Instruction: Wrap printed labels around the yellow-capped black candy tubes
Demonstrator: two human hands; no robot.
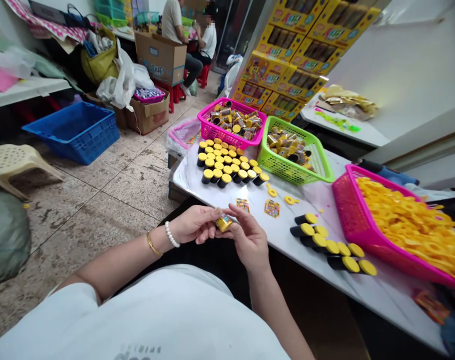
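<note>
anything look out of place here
Two yellow ring pieces lie loose on the table, apart from the pink basket heaped with similar ones; a small yellow bit looks stray on the floor near the stool.

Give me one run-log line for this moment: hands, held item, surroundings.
left hand: holding small yellow item | right hand: same item | table: yellow-capped tubes, green basket

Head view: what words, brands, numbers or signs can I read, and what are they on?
White shirt: faint letters, perhaps "SPIRI"; larger print below is cut off, unreadable.
Yellow boxes: big colourful characters, too blurred to quote.
Cardboard box: blue print, too blurred.
Held yellow piece, small printed cards: print too small.
No numbers are readable.
</note>
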